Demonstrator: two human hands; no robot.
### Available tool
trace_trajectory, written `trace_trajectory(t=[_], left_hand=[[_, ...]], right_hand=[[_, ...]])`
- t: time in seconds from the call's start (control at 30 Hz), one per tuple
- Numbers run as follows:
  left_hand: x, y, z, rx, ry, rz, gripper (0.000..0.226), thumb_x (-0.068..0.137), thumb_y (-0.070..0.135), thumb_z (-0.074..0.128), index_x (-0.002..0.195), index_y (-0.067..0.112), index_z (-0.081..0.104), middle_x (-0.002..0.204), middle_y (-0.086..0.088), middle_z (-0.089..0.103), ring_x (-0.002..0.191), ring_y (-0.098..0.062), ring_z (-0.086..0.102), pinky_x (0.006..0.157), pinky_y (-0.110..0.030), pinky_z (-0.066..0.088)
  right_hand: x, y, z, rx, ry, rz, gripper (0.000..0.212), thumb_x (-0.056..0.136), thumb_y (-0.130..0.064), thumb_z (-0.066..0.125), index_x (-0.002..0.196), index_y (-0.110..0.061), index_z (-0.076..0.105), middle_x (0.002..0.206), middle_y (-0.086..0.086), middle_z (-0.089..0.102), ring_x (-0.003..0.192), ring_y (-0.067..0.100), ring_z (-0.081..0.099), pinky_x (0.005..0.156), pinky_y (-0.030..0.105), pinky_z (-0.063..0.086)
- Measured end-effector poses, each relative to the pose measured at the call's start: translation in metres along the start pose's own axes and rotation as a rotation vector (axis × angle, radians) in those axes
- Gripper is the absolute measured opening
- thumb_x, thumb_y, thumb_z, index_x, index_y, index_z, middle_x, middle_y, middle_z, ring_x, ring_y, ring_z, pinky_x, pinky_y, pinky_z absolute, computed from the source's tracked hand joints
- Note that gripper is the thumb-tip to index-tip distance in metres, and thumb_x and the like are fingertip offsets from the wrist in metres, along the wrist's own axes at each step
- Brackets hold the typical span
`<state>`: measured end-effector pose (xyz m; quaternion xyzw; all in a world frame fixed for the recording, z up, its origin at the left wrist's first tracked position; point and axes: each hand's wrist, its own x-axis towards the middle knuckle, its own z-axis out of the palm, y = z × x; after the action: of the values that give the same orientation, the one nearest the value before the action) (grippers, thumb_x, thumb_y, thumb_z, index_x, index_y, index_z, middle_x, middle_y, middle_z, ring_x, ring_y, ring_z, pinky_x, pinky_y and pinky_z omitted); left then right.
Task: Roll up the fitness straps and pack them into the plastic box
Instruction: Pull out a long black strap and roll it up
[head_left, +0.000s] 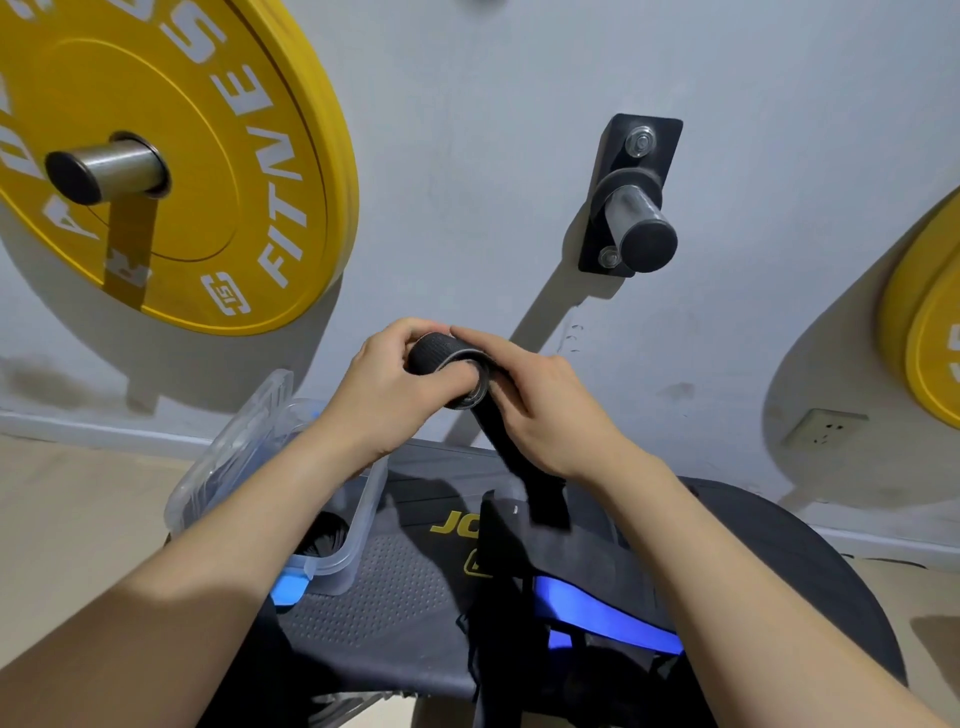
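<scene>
Two hands: left hand (384, 387) and right hand (543, 413) grip the partly rolled black woven strap (444, 353) (tail hanging).
Box: clear plastic box (359, 525), left, on dark padded bench (395, 613).

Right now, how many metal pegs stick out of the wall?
2. One peg holds the yellow weight plate, upper left; the other peg sits bare on its black bracket, above the fitness strap being rolled. A third may hide behind the yellow plate at the right edge.

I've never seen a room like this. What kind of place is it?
Probably a gym: a big yellow weight plate marked FITNESS hangs on a steel peg, an empty peg is mounted beside it, and a padded bench stands below.
</scene>
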<state>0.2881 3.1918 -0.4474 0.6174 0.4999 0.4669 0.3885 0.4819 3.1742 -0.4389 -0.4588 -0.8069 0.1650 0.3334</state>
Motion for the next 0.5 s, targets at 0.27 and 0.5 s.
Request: trace_trajectory(t=[0.27, 0.5], left_hand=[[0.0, 0.007, -0.004, -0.183, 0.065, -0.066, 0.066, 0.06, 0.054, 0.083, 0.109, 0.01, 0.082, 0.09, -0.006, 0.084, 0.087, -0.022, 0.082, 0.075, -0.037, 0.068], [0.007, 0.008, 0.017, -0.22, 0.311, -0.132, 0.051, 0.061, 0.056, 0.083, 0.097, 0.019, 0.081, 0.085, -0.002, 0.083, 0.085, -0.021, 0.081, 0.088, -0.051, 0.067]], right_hand=[[0.008, 0.008, -0.017, -0.322, 0.021, 0.147, 0.047, 0.106, -0.028, 0.051, 0.149, -0.045, 0.055, 0.112, -0.001, 0.078, 0.105, 0.04, 0.064, 0.082, 0.049, 0.057], [0.015, -0.007, 0.017, -0.112, 0.043, 0.091, 0.013, 0.104, -0.016, 0.052, 0.093, -0.015, 0.057, 0.082, 0.012, 0.068, 0.077, 0.04, 0.052, 0.069, 0.051, 0.049]])
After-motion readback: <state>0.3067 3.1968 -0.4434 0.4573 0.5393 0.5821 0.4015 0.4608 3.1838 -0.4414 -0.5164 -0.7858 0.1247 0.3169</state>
